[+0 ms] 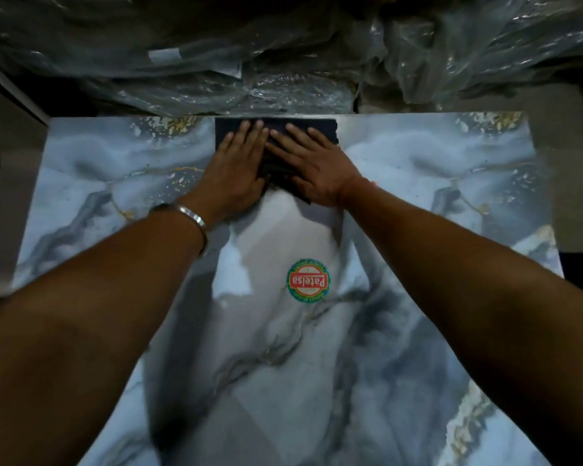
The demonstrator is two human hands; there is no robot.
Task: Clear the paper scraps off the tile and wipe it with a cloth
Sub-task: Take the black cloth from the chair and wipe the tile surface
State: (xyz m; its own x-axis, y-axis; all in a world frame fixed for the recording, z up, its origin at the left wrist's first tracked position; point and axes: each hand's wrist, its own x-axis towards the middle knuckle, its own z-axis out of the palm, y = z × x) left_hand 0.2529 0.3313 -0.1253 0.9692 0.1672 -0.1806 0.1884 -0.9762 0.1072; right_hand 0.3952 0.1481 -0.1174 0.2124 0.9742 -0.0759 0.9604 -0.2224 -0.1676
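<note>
A large glossy tile with a blue-grey marble pattern and gold veins lies flat in front of me. A dark navy cloth lies spread at the middle of its far edge. My left hand, with a silver bracelet on the wrist, presses flat on the cloth's left part. My right hand presses flat on its right part, and the fingertips of both hands overlap slightly. I see no paper scraps on the tile.
A round red, green and white sticker is stuck near the tile's middle. Crumpled clear plastic wrapping over dark bundles lies just beyond the far edge. Pale floor shows to the left and right of the tile.
</note>
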